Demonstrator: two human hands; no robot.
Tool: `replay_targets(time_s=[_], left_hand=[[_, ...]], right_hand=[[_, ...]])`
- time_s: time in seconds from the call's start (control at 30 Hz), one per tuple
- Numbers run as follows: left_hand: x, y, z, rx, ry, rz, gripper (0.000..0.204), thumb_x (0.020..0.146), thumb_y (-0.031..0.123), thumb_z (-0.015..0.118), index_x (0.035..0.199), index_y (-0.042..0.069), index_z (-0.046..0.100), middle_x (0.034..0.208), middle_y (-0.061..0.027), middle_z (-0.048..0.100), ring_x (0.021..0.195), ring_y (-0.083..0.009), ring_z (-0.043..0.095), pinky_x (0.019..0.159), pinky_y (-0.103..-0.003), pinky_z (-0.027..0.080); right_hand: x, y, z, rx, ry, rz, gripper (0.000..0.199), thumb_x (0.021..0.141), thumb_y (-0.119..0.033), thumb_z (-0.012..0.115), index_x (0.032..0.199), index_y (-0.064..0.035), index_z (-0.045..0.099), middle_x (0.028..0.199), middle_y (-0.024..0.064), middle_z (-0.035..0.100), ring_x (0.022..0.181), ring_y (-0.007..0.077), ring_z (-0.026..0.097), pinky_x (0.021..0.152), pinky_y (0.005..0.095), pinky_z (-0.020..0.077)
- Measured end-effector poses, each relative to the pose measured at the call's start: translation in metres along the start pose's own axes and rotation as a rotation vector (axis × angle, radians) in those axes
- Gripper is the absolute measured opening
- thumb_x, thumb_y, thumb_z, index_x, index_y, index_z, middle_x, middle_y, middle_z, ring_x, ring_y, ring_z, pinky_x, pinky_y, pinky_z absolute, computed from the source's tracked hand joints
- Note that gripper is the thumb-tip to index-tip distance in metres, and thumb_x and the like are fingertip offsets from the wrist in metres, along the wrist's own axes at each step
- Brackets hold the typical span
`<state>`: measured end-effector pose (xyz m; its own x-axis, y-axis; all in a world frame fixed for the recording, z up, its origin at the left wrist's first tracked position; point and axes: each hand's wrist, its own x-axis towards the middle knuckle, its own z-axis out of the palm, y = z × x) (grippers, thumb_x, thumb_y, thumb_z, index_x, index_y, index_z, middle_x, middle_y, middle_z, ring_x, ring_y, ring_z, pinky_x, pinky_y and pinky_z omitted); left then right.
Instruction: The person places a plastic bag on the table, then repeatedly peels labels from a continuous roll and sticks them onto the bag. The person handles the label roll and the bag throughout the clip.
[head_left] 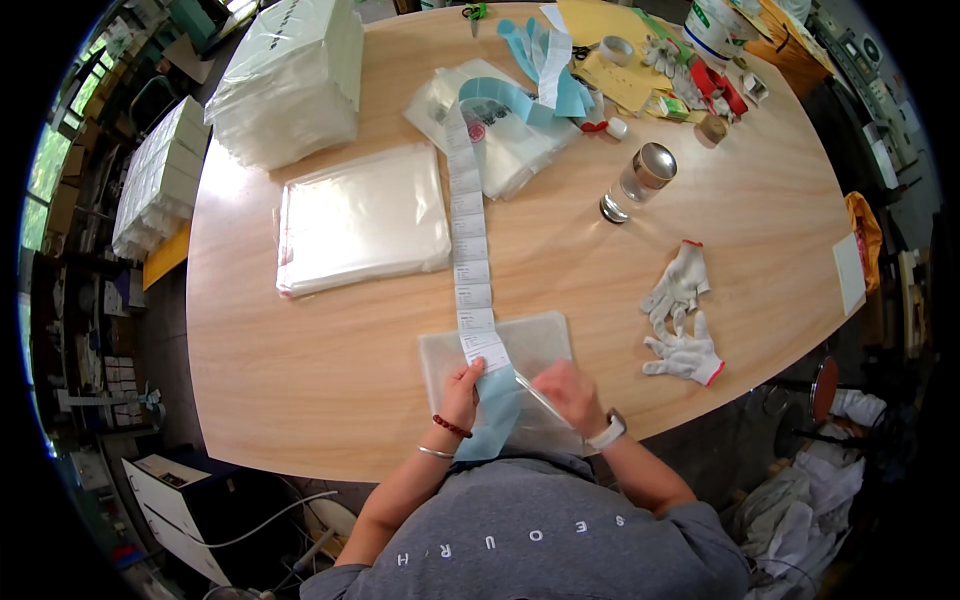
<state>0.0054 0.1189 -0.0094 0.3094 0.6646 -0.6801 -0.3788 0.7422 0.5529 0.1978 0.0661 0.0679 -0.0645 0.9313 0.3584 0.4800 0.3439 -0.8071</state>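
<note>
A long strip of white printed labels on blue backing [471,240] runs down the table toward me. My left hand [463,396] pinches its near end, thumb on top. Below the thumb, bare blue backing [492,415] hangs toward my lap. My right hand [570,393], slightly blurred, is closed beside it on a thin white piece [541,395] seen nearly edge-on, apparently a label. Its near side is hidden by the hand. Under both hands lies a translucent plastic bag [546,345] at the table's near edge.
A stack of clear plastic bags [365,220] lies left, with a taller wrapped stack [285,85] behind. More bags [520,155] lie under the strip's far end. Right stand a glass bottle [638,182] and white work gloves [685,352]; tape [615,50] and scissors [474,14] lie farther back.
</note>
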Motion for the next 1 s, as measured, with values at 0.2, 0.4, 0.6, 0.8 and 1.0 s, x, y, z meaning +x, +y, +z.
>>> replay_targets(time_s=[0.2,0.4,0.6,0.8,1.0], left_hand=[[-0.012,0.011,0.013,-0.018,-0.05,0.045,0.021,0.086,0.02,0.051,0.09,0.001,0.058,0.086,-0.0043,0.061,0.075,-0.01,0.057,0.067,-0.023,0.045],[-0.008,0.004,0.003,0.02,-0.017,0.041,0.018,0.085,0.018,0.052,0.089,0.001,0.058,0.086,-0.0033,0.061,0.076,-0.0087,0.056,0.067,-0.021,0.044],[-0.011,0.007,0.003,0.063,-0.047,0.027,0.02,0.085,0.019,0.053,0.089,0.001,0.058,0.086,-0.0031,0.06,0.077,-0.0076,0.054,0.067,-0.02,0.043],[-0.016,0.01,0.015,0.054,-0.005,0.075,0.02,0.085,0.022,0.053,0.085,0.004,0.059,0.075,0.0022,0.058,0.063,-0.0027,0.05,0.053,-0.017,0.037],[-0.015,0.013,0.002,0.159,-0.039,0.031,0.021,0.085,0.023,0.053,0.084,0.003,0.06,0.076,0.0015,0.058,0.065,-0.0037,0.05,0.055,-0.018,0.037]], right_hand=[[0.017,0.057,0.0,0.042,0.176,0.555,0.008,0.075,-0.005,0.059,0.08,0.0003,0.062,0.071,0.0114,0.06,0.059,0.0187,0.056,0.054,0.0273,0.0447],[0.023,0.064,0.007,0.001,0.147,0.535,0.009,0.074,-0.007,0.06,0.08,-0.0003,0.062,0.072,0.0121,0.061,0.06,0.0198,0.058,0.055,0.0277,0.045],[0.023,0.058,0.016,-0.379,0.02,0.417,0.021,0.068,-0.012,0.066,0.085,-0.0023,0.059,0.081,0.0112,0.057,0.07,0.0247,0.056,0.061,0.033,0.045],[0.042,0.08,0.003,-0.339,0.12,0.425,0.023,0.066,-0.015,0.068,0.083,-0.0026,0.057,0.08,0.0101,0.053,0.07,0.0253,0.053,0.061,0.0335,0.044],[0.047,0.086,-0.012,-0.154,-0.05,0.479,0.013,0.07,-0.012,0.064,0.074,-0.0017,0.058,0.079,0.0106,0.052,0.068,0.0236,0.053,0.059,0.0327,0.043]])
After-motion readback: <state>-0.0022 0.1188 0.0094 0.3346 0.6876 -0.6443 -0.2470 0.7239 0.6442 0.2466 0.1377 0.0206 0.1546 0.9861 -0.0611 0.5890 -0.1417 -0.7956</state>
